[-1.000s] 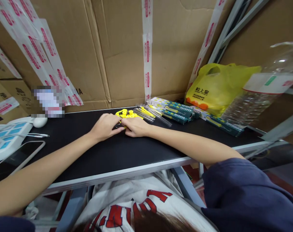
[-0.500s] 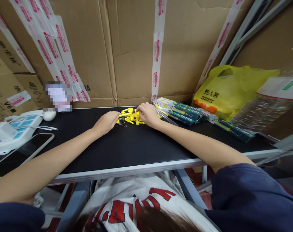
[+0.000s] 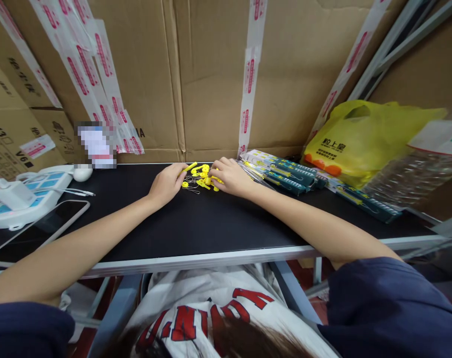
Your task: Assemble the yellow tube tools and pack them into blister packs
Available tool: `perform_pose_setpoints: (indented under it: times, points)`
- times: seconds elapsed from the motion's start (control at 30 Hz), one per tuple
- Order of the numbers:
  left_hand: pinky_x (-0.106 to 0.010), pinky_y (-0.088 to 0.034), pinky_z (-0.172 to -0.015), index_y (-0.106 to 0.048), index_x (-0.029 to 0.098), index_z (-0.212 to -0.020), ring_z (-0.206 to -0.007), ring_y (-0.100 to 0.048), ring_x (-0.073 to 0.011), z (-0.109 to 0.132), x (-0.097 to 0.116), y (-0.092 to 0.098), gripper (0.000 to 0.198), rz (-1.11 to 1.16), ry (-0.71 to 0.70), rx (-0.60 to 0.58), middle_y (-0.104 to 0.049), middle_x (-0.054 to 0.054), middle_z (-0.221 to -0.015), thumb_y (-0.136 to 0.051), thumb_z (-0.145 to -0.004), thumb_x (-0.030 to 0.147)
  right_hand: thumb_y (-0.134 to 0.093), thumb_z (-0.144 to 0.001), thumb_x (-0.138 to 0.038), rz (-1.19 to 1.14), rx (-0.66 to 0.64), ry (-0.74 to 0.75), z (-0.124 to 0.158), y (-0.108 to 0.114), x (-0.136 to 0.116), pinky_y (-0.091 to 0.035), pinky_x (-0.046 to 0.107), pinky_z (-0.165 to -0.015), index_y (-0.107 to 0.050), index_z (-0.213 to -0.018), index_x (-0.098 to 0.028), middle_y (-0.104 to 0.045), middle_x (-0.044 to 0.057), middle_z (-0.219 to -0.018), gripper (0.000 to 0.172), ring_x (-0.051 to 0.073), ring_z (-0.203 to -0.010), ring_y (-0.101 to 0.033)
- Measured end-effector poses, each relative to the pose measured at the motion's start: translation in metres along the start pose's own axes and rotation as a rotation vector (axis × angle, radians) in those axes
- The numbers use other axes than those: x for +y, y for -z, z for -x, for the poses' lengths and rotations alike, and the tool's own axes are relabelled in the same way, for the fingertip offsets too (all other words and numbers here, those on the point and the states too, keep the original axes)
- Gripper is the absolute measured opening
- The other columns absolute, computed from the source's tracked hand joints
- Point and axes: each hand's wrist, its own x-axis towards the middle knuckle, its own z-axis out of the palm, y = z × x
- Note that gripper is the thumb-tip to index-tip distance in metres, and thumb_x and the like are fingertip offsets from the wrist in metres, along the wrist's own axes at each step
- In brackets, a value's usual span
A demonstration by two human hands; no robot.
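A small pile of yellow plastic pieces (image 3: 202, 172) with thin wire loops (image 3: 194, 190) lies near the back of the black table, between my hands. My left hand (image 3: 166, 184) is at the pile's left side, its thumb and fingers closed on a slim yellow plastic piece (image 3: 190, 167) that points up and to the right. From the right, my right hand (image 3: 231, 178) reaches over the pile, fingers bent down and closed around yellow pieces. Its palm hides part of the pile, and exactly what the fingertips grip is partly covered.
Dark green packages (image 3: 285, 175) and clear sleeves lie right of the pile. Behind them are a yellow bag (image 3: 345, 141) and a clear plastic container (image 3: 415, 169). On the left are a power strip (image 3: 43, 186), a phone (image 3: 39, 231) and cables. Cardboard (image 3: 207, 74) walls the back.
My left hand has lifted slightly, and the slim yellow piece in it now tilts upward. My right hand stays at the pile with small finger movement. The camera view has shifted a little.
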Motion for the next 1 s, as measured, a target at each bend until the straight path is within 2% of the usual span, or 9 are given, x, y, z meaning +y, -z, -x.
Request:
perform_pose_setpoints:
  times: [0.13, 0.27, 0.43, 0.57, 0.67, 0.77, 0.87, 0.93, 1.0]
  points:
    - [-0.030, -0.047, -0.079, -0.063, 0.017, -0.110, -0.094, -0.066, -0.0219, -0.001, 0.000, 0.004, 0.031, -0.118, 0.024, -0.134, -0.071, -0.008, -0.105, -0.039, -0.092, 0.023, -0.049, -0.095, -0.024, 0.046, -0.032, -0.145, -0.001, 0.003, 0.009, -0.027, 0.035, -0.074, -0.068, -0.099, -0.015, -0.064, 0.012, -0.099, 0.021, 0.026, -0.095, -0.046]
    - [-0.029, -0.043, -0.067, -0.066, 0.021, -0.104, -0.088, -0.067, -0.0225, -0.003, -0.008, 0.009, 0.027, -0.228, -0.016, -0.336, -0.073, -0.005, -0.099, -0.047, -0.088, 0.029, -0.045, -0.097, -0.024, 0.069, -0.067, -0.121, 0.000, 0.002, 0.005, -0.027, 0.036, -0.074, -0.068, -0.098, -0.015, -0.065, 0.012, -0.099, 0.025, 0.025, -0.094, -0.047]
    - [-0.029, -0.039, -0.061, -0.067, 0.023, -0.107, -0.085, -0.069, -0.0241, -0.006, -0.014, 0.013, 0.038, -0.327, 0.087, -0.345, -0.074, -0.006, -0.094, -0.037, -0.097, 0.044, -0.043, -0.097, -0.022, 0.113, -0.083, -0.106, -0.002, 0.004, 0.003, -0.029, 0.036, -0.074, -0.067, -0.099, -0.014, -0.066, 0.014, -0.103, 0.025, 0.026, -0.098, -0.050]
    - [-0.030, -0.040, -0.062, -0.060, 0.024, -0.124, -0.087, -0.071, -0.0272, -0.004, -0.009, 0.013, 0.043, -0.395, 0.092, -0.352, -0.075, -0.008, -0.097, -0.030, -0.100, 0.044, -0.042, -0.094, -0.017, 0.095, -0.176, -0.312, -0.003, 0.015, 0.023, -0.032, 0.034, -0.071, -0.069, -0.103, -0.015, -0.069, 0.013, -0.102, 0.028, 0.025, -0.095, -0.057]
    - [-0.030, -0.042, -0.065, -0.058, 0.024, -0.126, -0.094, -0.071, -0.0263, -0.003, -0.003, 0.011, 0.042, -0.374, 0.037, -0.390, -0.075, -0.007, -0.108, -0.030, -0.101, 0.041, -0.048, -0.091, -0.023, -0.021, -0.257, -0.462, -0.001, 0.029, 0.042, -0.035, 0.031, -0.068, -0.070, -0.105, -0.020, -0.073, 0.009, -0.099, 0.026, 0.022, -0.086, -0.062]
    - [-0.029, -0.045, -0.069, -0.058, 0.024, -0.125, -0.101, -0.069, -0.0242, -0.001, 0.000, 0.009, 0.041, -0.339, -0.030, -0.422, -0.072, -0.006, -0.116, -0.029, -0.101, 0.041, -0.060, -0.083, -0.025, -0.162, -0.424, -0.389, 0.003, 0.039, 0.049, -0.037, 0.028, -0.065, -0.072, -0.099, -0.021, -0.073, 0.005, -0.092, 0.020, 0.018, -0.078, -0.063]
    - [-0.028, -0.045, -0.071, -0.062, 0.024, -0.119, -0.103, -0.068, -0.0225, -0.001, 0.000, 0.007, 0.040, -0.322, -0.104, -0.467, -0.072, -0.005, -0.116, -0.030, -0.101, 0.041, -0.066, -0.079, -0.024, -0.266, -0.578, -0.270, 0.004, 0.038, 0.041, -0.037, 0.026, -0.063, -0.071, -0.101, -0.021, -0.073, 0.004, -0.093, 0.022, 0.016, -0.075, -0.063]
    - [-0.027, -0.046, -0.072, -0.064, 0.023, -0.114, -0.103, -0.067, -0.0218, -0.001, -0.001, 0.006, 0.040, -0.322, -0.144, -0.488, -0.072, -0.005, -0.114, -0.031, -0.101, 0.042, -0.065, -0.081, -0.024, -0.255, -0.589, -0.242, 0.003, 0.031, 0.032, -0.036, 0.026, -0.062, -0.070, -0.104, -0.021, -0.073, 0.005, -0.098, 0.024, 0.017, -0.077, -0.063]
    - [-0.027, -0.046, -0.072, -0.065, 0.023, -0.113, -0.102, -0.066, -0.0211, -0.001, -0.003, 0.006, 0.039, -0.336, -0.159, -0.490, -0.071, -0.005, -0.111, -0.033, -0.100, 0.041, -0.061, -0.084, -0.024, -0.225, -0.526, -0.262, 0.001, 0.023, 0.023, -0.035, 0.026, -0.062, -0.069, -0.105, -0.020, -0.073, 0.006, -0.100, 0.022, 0.018, -0.081, -0.064]
